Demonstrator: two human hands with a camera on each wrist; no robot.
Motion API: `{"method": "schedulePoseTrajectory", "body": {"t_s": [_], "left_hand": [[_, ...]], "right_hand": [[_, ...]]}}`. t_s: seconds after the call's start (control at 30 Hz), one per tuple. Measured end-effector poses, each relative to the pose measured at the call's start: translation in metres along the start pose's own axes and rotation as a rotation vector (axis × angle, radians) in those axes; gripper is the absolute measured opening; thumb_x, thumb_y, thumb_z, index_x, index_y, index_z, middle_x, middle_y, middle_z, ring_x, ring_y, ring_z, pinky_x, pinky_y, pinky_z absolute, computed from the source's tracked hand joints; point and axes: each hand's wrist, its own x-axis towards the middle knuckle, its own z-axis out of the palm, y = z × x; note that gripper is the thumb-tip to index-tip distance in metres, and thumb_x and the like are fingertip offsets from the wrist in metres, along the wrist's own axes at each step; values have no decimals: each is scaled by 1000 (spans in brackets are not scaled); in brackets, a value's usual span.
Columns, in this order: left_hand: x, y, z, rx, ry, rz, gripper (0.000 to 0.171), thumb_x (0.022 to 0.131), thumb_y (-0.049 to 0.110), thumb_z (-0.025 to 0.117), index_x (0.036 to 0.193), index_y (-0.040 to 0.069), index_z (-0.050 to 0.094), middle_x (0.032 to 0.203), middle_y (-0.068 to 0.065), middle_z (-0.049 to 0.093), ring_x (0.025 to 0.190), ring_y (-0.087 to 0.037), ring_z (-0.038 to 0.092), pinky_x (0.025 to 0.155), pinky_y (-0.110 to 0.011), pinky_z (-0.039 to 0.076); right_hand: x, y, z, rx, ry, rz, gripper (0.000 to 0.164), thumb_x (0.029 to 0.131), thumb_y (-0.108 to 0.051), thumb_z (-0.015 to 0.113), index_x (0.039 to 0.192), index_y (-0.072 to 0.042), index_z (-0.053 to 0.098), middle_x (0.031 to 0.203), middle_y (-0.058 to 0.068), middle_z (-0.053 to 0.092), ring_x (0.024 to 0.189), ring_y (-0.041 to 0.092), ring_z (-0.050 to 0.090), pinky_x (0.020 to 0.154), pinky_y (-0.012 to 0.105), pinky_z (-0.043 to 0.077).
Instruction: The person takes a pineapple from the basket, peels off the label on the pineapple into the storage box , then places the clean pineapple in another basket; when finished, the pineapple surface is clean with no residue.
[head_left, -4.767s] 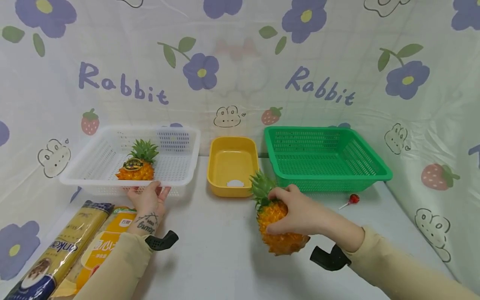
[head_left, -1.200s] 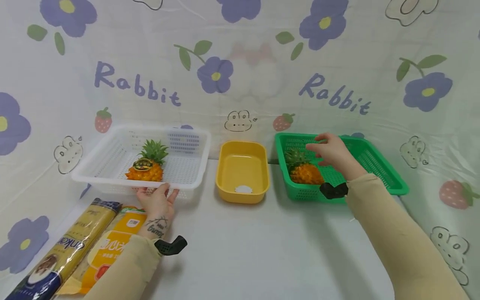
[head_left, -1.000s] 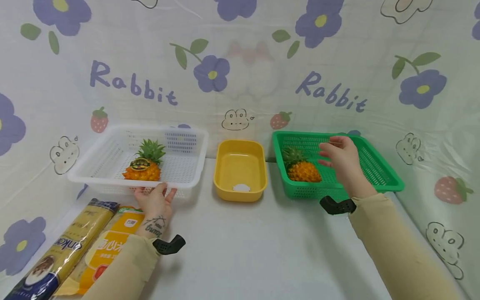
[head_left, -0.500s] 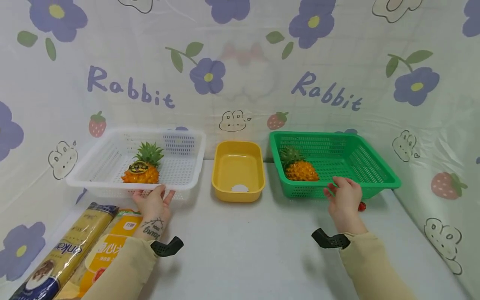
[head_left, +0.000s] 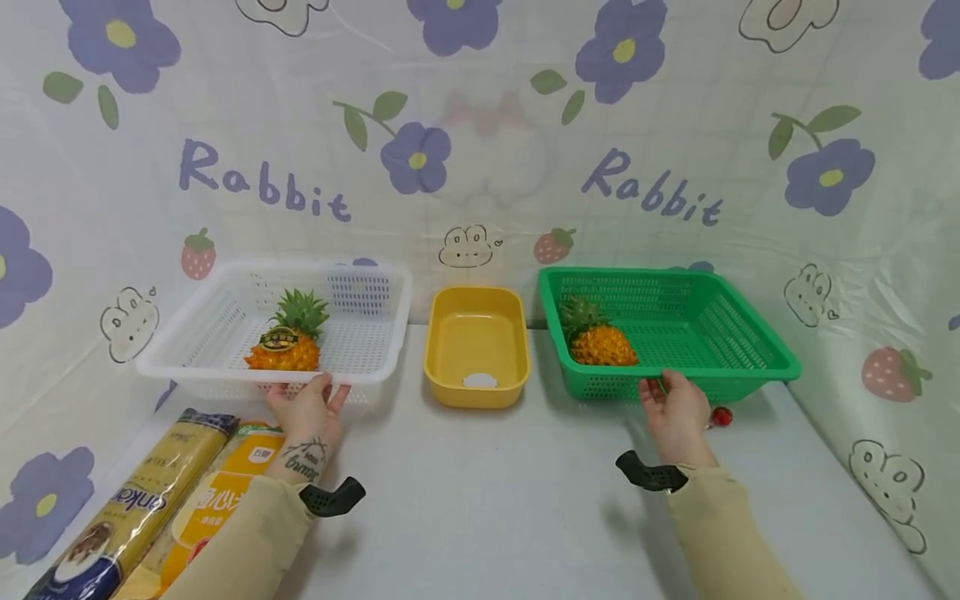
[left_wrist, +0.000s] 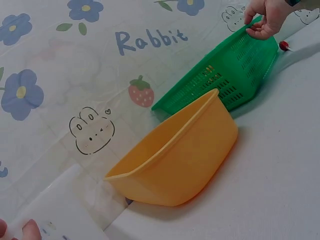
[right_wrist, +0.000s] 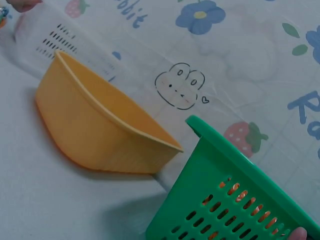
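My left hand (head_left: 306,410) grips the front rim of a white plastic basket (head_left: 174,372), thumb at the rim and fingers beneath it. A pineapple (head_left: 288,350) with a black-and-gold label sits inside that basket. On the right, my right hand (head_left: 678,417) pinches the front rim of a green basket (head_left: 750,371). The left wrist view shows this right hand (left_wrist: 267,17) at the rim from the side. Another pineapple (head_left: 602,344) lies in the green basket's left end, its leaves toward the back. Through the slots, orange shows in the right wrist view.
Between the baskets stands a yellow tub (head_left: 477,333) with a white spot inside. A red lollipop (head_left: 721,417) lies before the green basket. At left lie a gold-and-blue packet (head_left: 142,492) and an orange packet (head_left: 217,500). A printed curtain (head_left: 480,125) hangs behind.
The second pineapple went from my right hand into the green basket. My right hand then let go, drew back and took hold of that basket's front rim. My left hand stayed put.
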Motion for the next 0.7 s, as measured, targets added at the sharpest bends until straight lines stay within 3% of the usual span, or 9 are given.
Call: {"method": "schedulePoseTrajectory", "body": {"t_s": [0.2, 0.3, 0.37, 0.43, 0.57, 0.63, 0.7], "left_hand": [[-13, 7, -5, 78, 15, -71, 76, 75, 3, 64, 130, 25, 16, 124, -2, 27, 108, -16, 38, 82, -28, 47], [-26, 12, -10, 244, 7, -11, 69, 78, 12, 64, 126, 20, 15, 110, -1, 29, 99, -14, 38, 79, -22, 46], [-33, 15, -13, 399, -32, 114, 61, 79, 15, 62, 121, 15, 18, 100, 1, 30, 89, -12, 38, 73, -19, 46], [-38, 19, -14, 574, -94, 296, 54, 79, 15, 62, 117, 10, 23, 94, 1, 31, 81, -12, 38, 67, -17, 42], [-30, 38, -11, 962, -289, 653, 44, 79, 15, 61, 111, 2, 35, 96, -8, 40, 81, -19, 40, 69, -24, 37], [-20, 53, -8, 1172, -389, 763, 45, 79, 22, 62, 112, 1, 39, 102, -13, 42, 88, -25, 42, 74, -31, 37], [-6, 68, -5, 1382, -457, 828, 51, 78, 30, 61, 114, 1, 40, 108, -18, 42, 95, -33, 41, 77, -41, 37]], "right_hand": [[3, 3, -2, -44, -25, -61, 33, 86, -5, 48, 110, -13, 26, 97, 5, 31, 84, 18, 37, 76, 26, 44], [2, 6, -2, -57, -30, -65, 27, 86, -5, 48, 102, -12, 28, 97, 5, 32, 83, 18, 38, 77, 26, 44], [2, 7, -2, -61, -35, -66, 26, 86, -5, 48, 101, -12, 28, 97, 5, 31, 83, 18, 38, 79, 27, 44], [1, 7, -2, -62, -36, -67, 26, 86, -4, 48, 101, -11, 29, 97, 5, 31, 82, 19, 38, 79, 27, 44], [1, 6, -3, -52, -32, -70, 26, 86, -2, 48, 101, -11, 29, 98, 6, 30, 81, 19, 38, 78, 28, 44], [2, 5, -4, -50, -33, -72, 25, 86, -2, 47, 101, -11, 29, 98, 5, 30, 81, 19, 38, 77, 27, 45], [2, 6, -4, -54, -37, -75, 25, 86, -2, 47, 102, -11, 29, 98, 6, 31, 81, 19, 39, 76, 27, 45]]}}
